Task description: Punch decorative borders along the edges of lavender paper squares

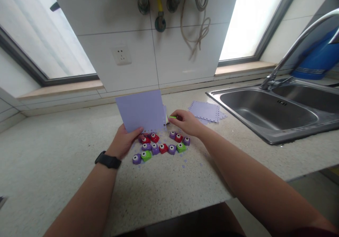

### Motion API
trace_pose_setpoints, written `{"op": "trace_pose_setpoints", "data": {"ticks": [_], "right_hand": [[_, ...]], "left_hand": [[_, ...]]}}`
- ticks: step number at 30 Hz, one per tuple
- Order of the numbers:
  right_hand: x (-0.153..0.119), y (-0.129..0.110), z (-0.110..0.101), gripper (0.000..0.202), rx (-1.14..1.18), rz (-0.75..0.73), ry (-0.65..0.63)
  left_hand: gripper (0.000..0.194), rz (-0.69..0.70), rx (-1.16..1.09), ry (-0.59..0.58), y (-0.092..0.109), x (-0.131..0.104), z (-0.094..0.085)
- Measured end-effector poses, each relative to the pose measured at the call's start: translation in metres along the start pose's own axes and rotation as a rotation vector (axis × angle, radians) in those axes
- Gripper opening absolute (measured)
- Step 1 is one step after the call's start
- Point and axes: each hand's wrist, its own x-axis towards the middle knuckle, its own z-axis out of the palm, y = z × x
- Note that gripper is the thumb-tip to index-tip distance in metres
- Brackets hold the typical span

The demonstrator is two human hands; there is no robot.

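Note:
My left hand (129, 140) is closed on the lower left of a lavender paper sheet (140, 110), thumb on its near face. The sheet stands tilted up over the counter, with small punched holes along its bottom edge. At the sheet's right edge, my right hand (186, 121) grips a green craft punch (172, 117), mostly hidden by the fingers. Just below lie several small craft punches: purple (137, 159), red (163, 148) and green (181, 147), each with a white button marked by a dark shape.
Lavender sheets with punched edges (205, 110) lie stacked to the right. Tiny paper bits (183, 166) are scattered around the punches. A steel double sink (265, 110) with a tall faucet (299, 41) is set into the counter at right. The tiled wall (132, 76) rises behind.

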Motion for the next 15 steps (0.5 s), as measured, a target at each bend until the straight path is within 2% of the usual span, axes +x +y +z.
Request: {"op": "trace_pose_setpoints", "data": {"ticks": [7,15], "right_hand": [[0.001,0.003,0.011,0.023,-0.055,-0.038,-0.114],[0.000,0.003,0.019,0.022,-0.018,0.033,-0.233]], "left_hand": [[0.048,-0.005,-0.022,0.088,-0.002,0.003,-0.002],[0.040,0.071,-0.104,0.106,-0.002,0.009,-0.003]]}}
